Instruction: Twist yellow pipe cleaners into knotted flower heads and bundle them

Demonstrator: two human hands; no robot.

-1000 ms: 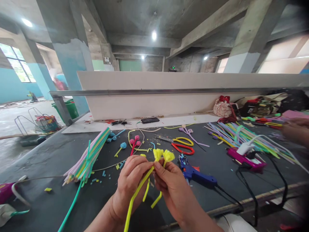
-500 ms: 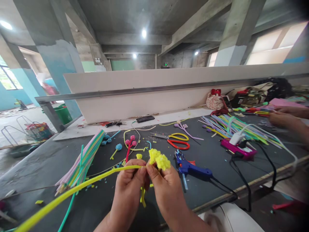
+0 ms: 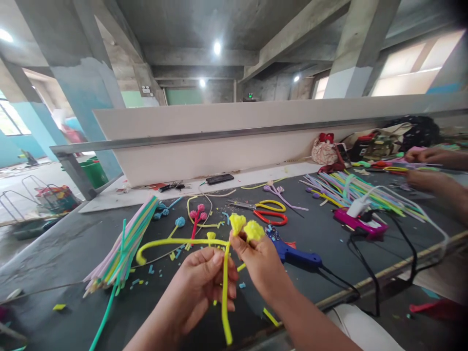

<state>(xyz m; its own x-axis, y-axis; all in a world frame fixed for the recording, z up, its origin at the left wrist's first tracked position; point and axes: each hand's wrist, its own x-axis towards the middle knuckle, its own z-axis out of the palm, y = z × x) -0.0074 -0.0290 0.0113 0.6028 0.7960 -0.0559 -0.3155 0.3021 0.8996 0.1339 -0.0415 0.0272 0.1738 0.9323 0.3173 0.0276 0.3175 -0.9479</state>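
Observation:
Two ruffled yellow pipe-cleaner flower heads (image 3: pixel 245 228) stand out above my right hand (image 3: pixel 260 261), which pinches them just below the blooms. A long yellow pipe cleaner (image 3: pixel 183 241) is bent where it meets this pinch. One arm of it runs left to a hooked tip, and the other hangs down in front of my left fingers. My left hand (image 3: pixel 204 282) is curled round the yellow stems below, its thumb bent inward; the fingers partly hide the stems. Beyond the hands lies a small yellow flower piece (image 3: pixel 211 236).
A bundle of pipe cleaners (image 3: pixel 124 243) lies left. Finished pink flowers (image 3: pixel 198 212), scissors (image 3: pixel 268 212) and a blue glue gun (image 3: pixel 298 256) lie ahead. To the right are a purple power strip (image 3: pixel 360 224) with cords and another person's hands (image 3: pixel 426 168).
The long yellow strand, earlier stretched toward the lower left, is now folded at my right pinch, with one part hanging down. My left hand has dropped slightly, away from the right fingertips.

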